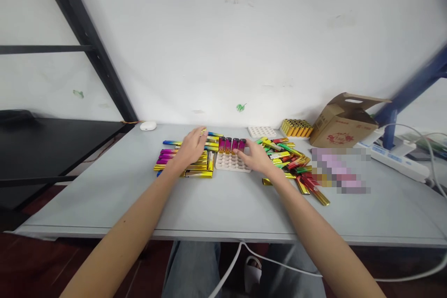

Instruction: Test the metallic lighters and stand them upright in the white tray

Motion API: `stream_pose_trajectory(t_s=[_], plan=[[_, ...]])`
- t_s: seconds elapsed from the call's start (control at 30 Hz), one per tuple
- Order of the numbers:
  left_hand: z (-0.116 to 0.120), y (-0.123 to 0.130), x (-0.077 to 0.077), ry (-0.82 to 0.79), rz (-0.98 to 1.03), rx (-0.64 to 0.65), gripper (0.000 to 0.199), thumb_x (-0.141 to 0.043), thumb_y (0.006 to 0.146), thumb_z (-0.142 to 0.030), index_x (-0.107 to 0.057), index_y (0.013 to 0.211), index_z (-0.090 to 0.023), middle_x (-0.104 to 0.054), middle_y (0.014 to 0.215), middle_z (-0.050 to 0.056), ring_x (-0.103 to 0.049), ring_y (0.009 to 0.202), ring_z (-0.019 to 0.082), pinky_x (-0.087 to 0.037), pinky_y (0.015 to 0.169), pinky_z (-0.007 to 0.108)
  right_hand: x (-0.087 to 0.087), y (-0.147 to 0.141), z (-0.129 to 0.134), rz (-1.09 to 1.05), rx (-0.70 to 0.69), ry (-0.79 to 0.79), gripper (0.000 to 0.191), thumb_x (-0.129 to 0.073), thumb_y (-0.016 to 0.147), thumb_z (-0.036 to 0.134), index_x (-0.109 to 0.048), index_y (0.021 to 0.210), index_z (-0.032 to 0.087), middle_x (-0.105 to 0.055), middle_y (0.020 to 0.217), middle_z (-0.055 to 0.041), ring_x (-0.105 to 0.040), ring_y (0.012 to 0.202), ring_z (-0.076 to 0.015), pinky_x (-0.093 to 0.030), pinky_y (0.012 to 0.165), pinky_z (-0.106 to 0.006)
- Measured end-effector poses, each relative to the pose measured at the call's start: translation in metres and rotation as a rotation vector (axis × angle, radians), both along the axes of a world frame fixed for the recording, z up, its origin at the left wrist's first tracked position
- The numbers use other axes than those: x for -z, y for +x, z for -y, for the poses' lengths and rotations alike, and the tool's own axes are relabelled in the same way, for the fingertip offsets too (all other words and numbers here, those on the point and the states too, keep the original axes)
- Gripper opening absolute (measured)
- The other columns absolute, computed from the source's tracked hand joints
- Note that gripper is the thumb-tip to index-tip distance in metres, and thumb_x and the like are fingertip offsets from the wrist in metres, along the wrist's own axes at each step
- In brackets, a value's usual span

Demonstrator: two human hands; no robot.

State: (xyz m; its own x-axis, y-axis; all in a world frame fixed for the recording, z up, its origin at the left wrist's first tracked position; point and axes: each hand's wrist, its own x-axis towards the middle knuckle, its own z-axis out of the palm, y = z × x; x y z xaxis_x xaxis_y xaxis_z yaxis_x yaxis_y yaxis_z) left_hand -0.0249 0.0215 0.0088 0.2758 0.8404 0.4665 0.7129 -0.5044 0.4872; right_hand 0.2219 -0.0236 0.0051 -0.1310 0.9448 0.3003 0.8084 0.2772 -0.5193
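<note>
Several purple-and-orange lighters [228,145] stand upright in a row at the back of a white tray with round holes [232,163]. My right hand [256,156] is at the right end of that row, its thumb and fingers closed around the end lighter [242,145]. Over the left pile of shiny gold, purple and blue foil strips [199,166] is my left hand [193,145], its fingers bent together. A small gold glint shows at its fingertips; what it belongs to is unclear.
Right of the tray lies a loose heap of red, green and gold foil strips [289,160]. Behind are another white holed tray [261,132], a block of orange lighters [296,128], an open cardboard box [340,128] and a power strip [398,160]. A white case [148,125] sits back left.
</note>
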Motion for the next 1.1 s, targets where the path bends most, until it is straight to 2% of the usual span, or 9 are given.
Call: stream_pose_trajectory(t_s=[0.1, 0.2, 0.33, 0.5, 0.6, 0.8, 0.97, 1.1], plan=[[-0.017, -0.02, 0.001, 0.009, -0.033, -0.165, 0.056, -0.018, 0.101, -0.045, -0.056, 0.128, -0.013, -0.058, 0.133, 0.015, -0.049, 0.128, 0.027, -0.036, 0.11, 0.043, 0.0, -0.003, 0.003, 0.101, 0.021, 0.012, 0.037, -0.049, 0.089, 0.054, -0.055, 0.094, 0.018, -0.066, 0.088, -0.0104, -0.061, 0.082, -0.0256, -0.044, 0.067, -0.033], [-0.026, -0.03, 0.003, -0.089, -0.142, -0.264, 0.054, -0.02, 0.1, -0.043, -0.058, 0.126, -0.016, -0.059, 0.133, 0.013, -0.05, 0.127, 0.028, -0.036, 0.108, 0.046, -0.001, -0.006, 0.006, 0.111, 0.014, 0.026, 0.036, -0.044, 0.092, 0.053, -0.052, 0.095, 0.019, -0.064, 0.089, -0.0094, -0.059, 0.087, -0.0254, -0.043, 0.069, -0.032], [-0.03, -0.029, 0.007, -0.169, -0.298, -0.268, 0.056, -0.016, 0.099, -0.049, -0.054, 0.133, -0.026, -0.054, 0.14, 0.009, -0.047, 0.131, 0.029, -0.035, 0.107, 0.052, -0.003, -0.008, 0.008, 0.144, 0.035, 0.025, 0.036, -0.041, 0.094, 0.054, -0.051, 0.094, 0.019, -0.063, 0.086, -0.0091, -0.058, 0.086, -0.0255, -0.041, 0.067, -0.031], [-0.032, -0.027, 0.012, -0.225, -0.4, -0.257, 0.059, -0.014, 0.098, -0.052, -0.045, 0.143, -0.029, -0.048, 0.146, 0.007, -0.039, 0.138, 0.03, -0.028, 0.11, 0.055, -0.003, -0.008, 0.008, 0.176, 0.054, 0.039, 0.036, -0.039, 0.095, 0.053, -0.05, 0.092, 0.02, -0.063, 0.086, -0.0092, -0.058, 0.083, -0.0244, -0.04, 0.068, -0.031], [-0.033, -0.029, 0.013, -0.206, -0.374, -0.259, 0.059, -0.014, 0.098, -0.051, -0.05, 0.14, -0.03, -0.054, 0.141, 0.006, -0.045, 0.133, 0.029, -0.031, 0.109, 0.052, -0.003, -0.008, 0.008, 0.154, 0.045, 0.043, 0.033, -0.04, 0.095, 0.051, -0.051, 0.093, 0.019, -0.065, 0.089, -0.0098, -0.059, 0.087, -0.0244, -0.041, 0.072, -0.031], [-0.038, -0.034, 0.015, -0.169, -0.315, -0.279, 0.056, -0.022, 0.098, -0.046, -0.061, 0.13, -0.022, -0.063, 0.129, 0.011, -0.055, 0.122, 0.029, -0.038, 0.104, 0.044, 0.0, -0.006, 0.005, 0.108, 0.032, 0.046, 0.033, -0.038, 0.097, 0.048, -0.053, 0.093, 0.019, -0.066, 0.092, -0.0102, -0.059, 0.092, -0.0246, -0.042, 0.077, -0.032], [-0.037, -0.034, 0.016, -0.154, -0.291, -0.27, 0.052, -0.027, 0.097, -0.046, -0.062, 0.128, -0.023, -0.065, 0.127, 0.01, -0.058, 0.119, 0.031, -0.039, 0.103, 0.046, 0.001, -0.006, 0.005, 0.1, 0.026, 0.05, 0.034, -0.036, 0.098, 0.047, -0.055, 0.094, 0.019, -0.067, 0.093, -0.0106, -0.059, 0.095, -0.0253, -0.042, 0.078, -0.032], [-0.037, -0.035, 0.017, -0.109, -0.28, -0.276, 0.051, -0.035, 0.094, -0.052, -0.068, 0.12, -0.025, -0.068, 0.12, 0.01, -0.061, 0.112, 0.03, -0.043, 0.099, 0.041, 0.001, -0.006, 0.005, 0.101, 0.028, 0.05, 0.034, -0.036, 0.098, 0.046, -0.056, 0.096, 0.019, -0.068, 0.094, -0.0107, -0.059, 0.096, -0.0257, -0.042, 0.077, -0.032]])
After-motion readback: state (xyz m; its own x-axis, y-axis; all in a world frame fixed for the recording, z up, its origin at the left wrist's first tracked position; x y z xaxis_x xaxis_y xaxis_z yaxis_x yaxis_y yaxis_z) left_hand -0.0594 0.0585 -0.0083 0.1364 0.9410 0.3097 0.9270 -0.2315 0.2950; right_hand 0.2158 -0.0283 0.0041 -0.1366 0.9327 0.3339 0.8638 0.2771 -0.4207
